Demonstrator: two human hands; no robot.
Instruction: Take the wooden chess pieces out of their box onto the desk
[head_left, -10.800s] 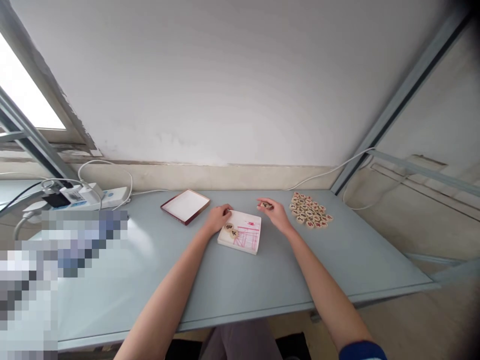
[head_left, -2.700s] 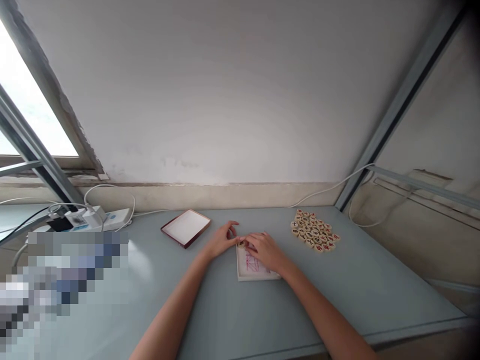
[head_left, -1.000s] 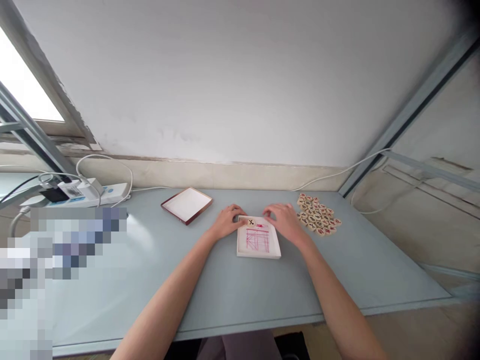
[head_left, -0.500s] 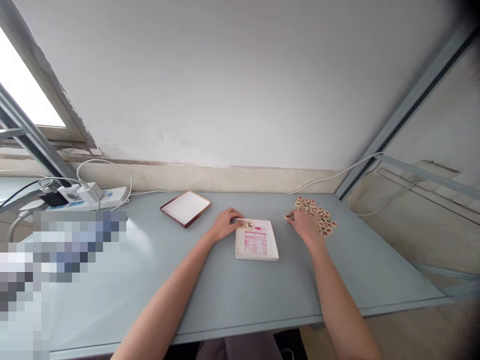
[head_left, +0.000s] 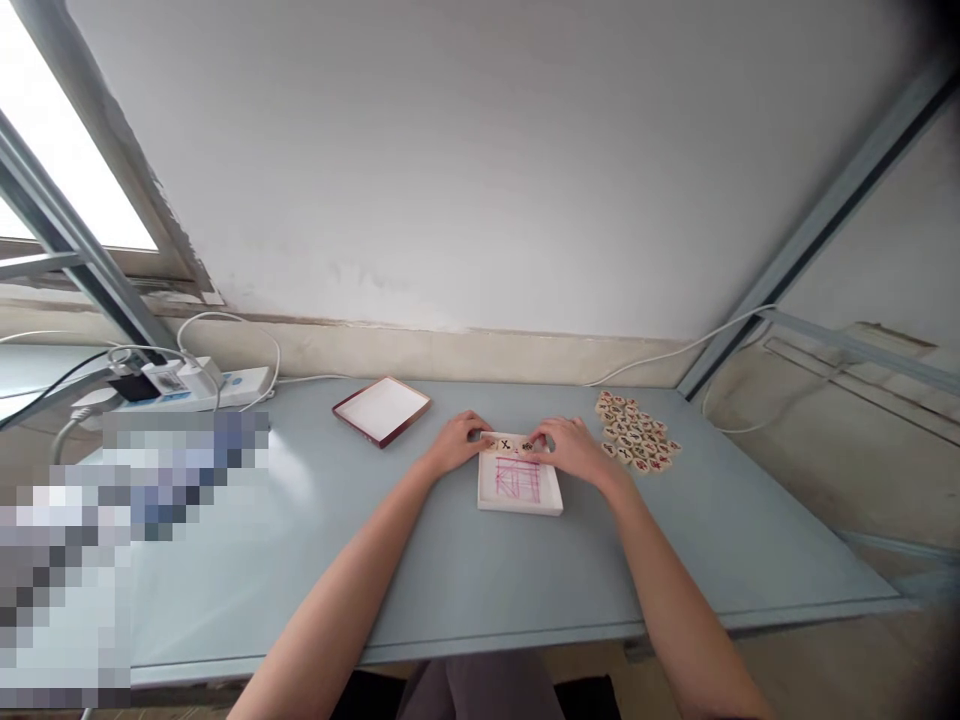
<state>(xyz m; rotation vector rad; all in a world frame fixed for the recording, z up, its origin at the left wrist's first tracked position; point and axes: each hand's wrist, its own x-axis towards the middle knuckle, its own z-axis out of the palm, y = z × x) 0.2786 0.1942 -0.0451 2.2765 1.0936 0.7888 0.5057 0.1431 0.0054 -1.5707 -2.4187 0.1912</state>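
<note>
A shallow white box (head_left: 520,508) lies in front of me, with pink lines drawn on its floor. Round Chinese chess pieces stand in a row along its far side, among them one with a black character (head_left: 505,446). My left hand (head_left: 459,442) grips the box's far left corner, thumb inside over the leftmost piece and fingers outside. Inside the far right part of the box, my right hand (head_left: 568,446) pinches another chess piece (head_left: 528,447), whose rim is partly hidden by the fingers. To the right, several more pieces (head_left: 636,436) lie spread face up in a cluster.
A dark red box lid (head_left: 383,411) rests inside up at the back left. On the far left are a white power strip (head_left: 247,384) with plugs and cables, and a blurred patch (head_left: 180,480). Metal frame posts (head_left: 787,250) and a wall bound the table (head_left: 465,580).
My right hand has moved left from the cluster to the box, carrying a chess piece. My left hand stays at the box's far left corner. The view has shifted slightly.
</note>
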